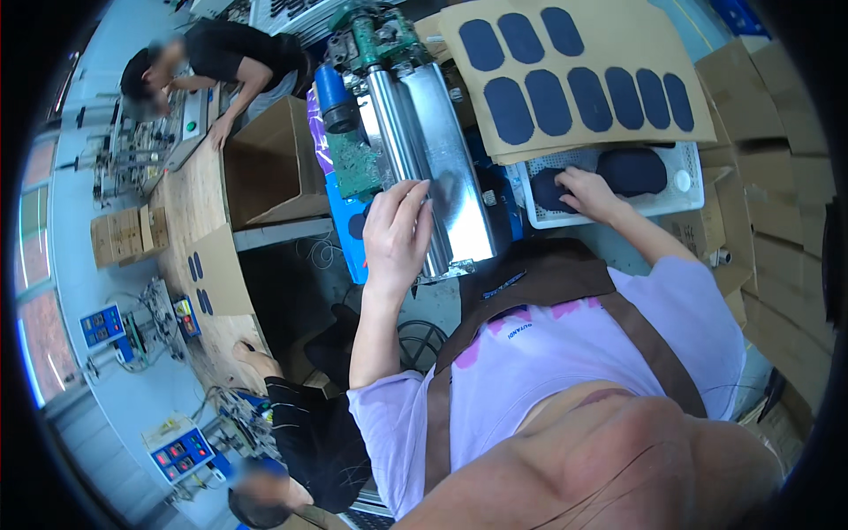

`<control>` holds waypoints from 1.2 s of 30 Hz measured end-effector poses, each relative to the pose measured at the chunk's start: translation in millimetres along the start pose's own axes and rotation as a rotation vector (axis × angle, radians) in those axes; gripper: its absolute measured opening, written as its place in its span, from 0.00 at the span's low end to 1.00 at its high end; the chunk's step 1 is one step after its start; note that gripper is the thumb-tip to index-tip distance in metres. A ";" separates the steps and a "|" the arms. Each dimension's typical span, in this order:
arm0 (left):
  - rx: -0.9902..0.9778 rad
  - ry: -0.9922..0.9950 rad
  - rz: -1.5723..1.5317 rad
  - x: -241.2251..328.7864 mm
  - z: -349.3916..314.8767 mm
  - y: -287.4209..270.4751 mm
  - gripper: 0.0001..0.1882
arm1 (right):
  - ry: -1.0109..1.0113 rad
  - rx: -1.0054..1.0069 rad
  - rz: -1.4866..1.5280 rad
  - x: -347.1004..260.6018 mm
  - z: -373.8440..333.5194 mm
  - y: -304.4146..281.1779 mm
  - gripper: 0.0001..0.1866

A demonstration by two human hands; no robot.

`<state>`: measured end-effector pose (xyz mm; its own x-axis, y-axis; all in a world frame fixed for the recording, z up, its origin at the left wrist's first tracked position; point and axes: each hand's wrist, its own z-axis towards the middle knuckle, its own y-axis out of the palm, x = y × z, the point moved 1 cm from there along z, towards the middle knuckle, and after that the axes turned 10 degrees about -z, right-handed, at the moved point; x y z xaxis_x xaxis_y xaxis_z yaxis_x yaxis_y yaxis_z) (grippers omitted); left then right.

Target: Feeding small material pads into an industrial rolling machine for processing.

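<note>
My left hand (397, 231) is over the lower part of a shiny metal roller (393, 115) on a machine. Its fingers are bent, the thumb a little apart from them, and nothing shows between them. To the right, my right hand (590, 194) reaches into a white perforated plastic basket (612, 213). Its thumb and fingers close on the edge of a dark rounded pad (546, 189). Another dark pad (638, 171) lies beside it in the basket. Beside the roller slopes a smooth metal plate (450, 150).
A brown cardboard sheet (609, 35) bearing several dark oval pads overlaps the basket's far side. Cardboard boxes (791, 194) stack up on the right. A blue bottle-like container (333, 93) stands on the machine. Two co-workers (234, 53) sit at a wooden bench (190, 216) on the left.
</note>
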<state>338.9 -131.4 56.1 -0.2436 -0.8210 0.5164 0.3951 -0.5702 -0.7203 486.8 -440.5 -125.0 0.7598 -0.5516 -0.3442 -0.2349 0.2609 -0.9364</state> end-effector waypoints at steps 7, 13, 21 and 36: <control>-0.012 -0.019 -0.102 13.2 -21.8 -10.3 0.10 | -0.055 0.050 0.107 -31.7 -17.0 -15.3 0.05; -0.156 -0.464 -0.557 32.5 -17.5 -9.8 0.16 | -0.034 0.251 0.342 -121.3 21.4 -110.3 0.08; -0.284 -0.536 -0.937 23.8 -6.9 6.7 0.17 | -0.452 0.495 0.204 -179.1 68.6 -126.4 0.07; 0.373 -0.667 -1.048 -35.8 6.4 -9.2 0.19 | 0.421 -0.014 1.128 -97.8 137.6 -55.1 0.15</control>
<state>349.7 -96.6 47.2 -0.1425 0.2431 0.9595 0.5336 -0.7975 0.2814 508.8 -291.9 -30.3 -0.1347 -0.2346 -0.9627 -0.6479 0.7559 -0.0936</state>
